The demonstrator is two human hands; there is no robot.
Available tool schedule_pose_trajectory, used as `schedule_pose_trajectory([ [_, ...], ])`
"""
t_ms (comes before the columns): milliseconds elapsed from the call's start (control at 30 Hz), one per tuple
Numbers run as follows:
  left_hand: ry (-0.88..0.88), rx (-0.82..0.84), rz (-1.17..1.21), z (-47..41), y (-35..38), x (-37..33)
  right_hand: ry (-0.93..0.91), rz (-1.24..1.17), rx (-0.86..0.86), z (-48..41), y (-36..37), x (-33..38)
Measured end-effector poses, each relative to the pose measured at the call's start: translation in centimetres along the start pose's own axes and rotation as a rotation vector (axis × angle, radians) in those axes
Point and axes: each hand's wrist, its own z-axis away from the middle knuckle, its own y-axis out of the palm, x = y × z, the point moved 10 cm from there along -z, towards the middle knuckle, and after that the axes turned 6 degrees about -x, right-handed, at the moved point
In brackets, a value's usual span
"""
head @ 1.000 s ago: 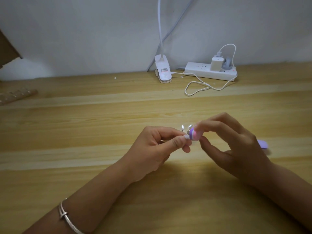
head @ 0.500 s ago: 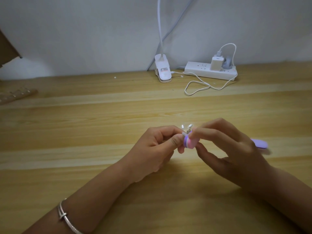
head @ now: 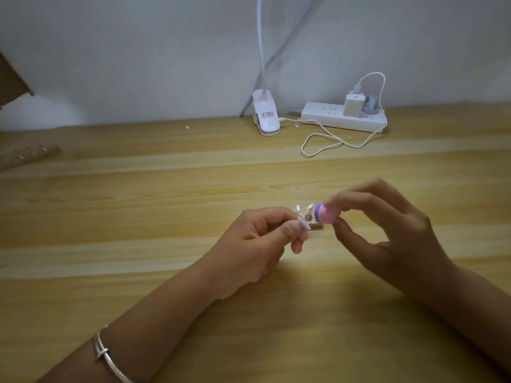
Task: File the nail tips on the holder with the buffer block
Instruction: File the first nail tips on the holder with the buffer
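My left hand pinches a pale, pointed nail tip between thumb and forefinger, its point aimed right. My right hand grips the pink and purple buffer block by its end, just up and right of the nail tip and a small gap apart from it. Behind both lies the small nail holder on the wooden table, with two clear nail tips standing up from it. The holder is partly hidden by my fingers.
A clip lamp base and a white power strip with a charger and looping cable sit at the table's back edge by the wall. A wooden strip lies at the far left.
The buffer block has lifted up and to the right, off the nail tip it was rubbing. The purple end seen behind my right hand earlier is hidden now. My left hand has stayed about still.
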Motion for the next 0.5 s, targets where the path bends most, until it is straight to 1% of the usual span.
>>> schedule_pose_trajectory([
  [67, 0.004, 0.013, -0.018, 0.1, 0.1, -0.1, -0.081, -0.024, 0.032, 0.4, 0.8, 1.7],
  [133, 0.007, 0.030, -0.027, 0.2, 0.2, -0.2, -0.149, 0.022, 0.090, 0.8, 1.7, 2.4],
  [233, -0.027, 0.019, 0.001, 0.0, 0.0, 0.2, -0.092, 0.102, 0.080, 0.4, 1.1, 0.3],
  [300, -0.039, 0.023, 0.001, 0.0, 0.0, 0.4, -0.051, 0.081, 0.037, 0.2, 0.5, -0.1],
  [400, -0.026, 0.054, 0.002, 0.1, 0.4, 0.4, -0.121, 0.001, 0.059, 0.7, 1.4, 2.1],
  [467, -0.014, 0.063, 0.005, 0.2, 0.5, 0.3, -0.183, 0.027, 0.100, 1.0, 2.1, 2.7],
  [500, -0.017, 0.054, 0.005, 0.1, 0.3, 0.3, -0.180, 0.063, 0.107, 0.9, 2.0, 2.3],
])
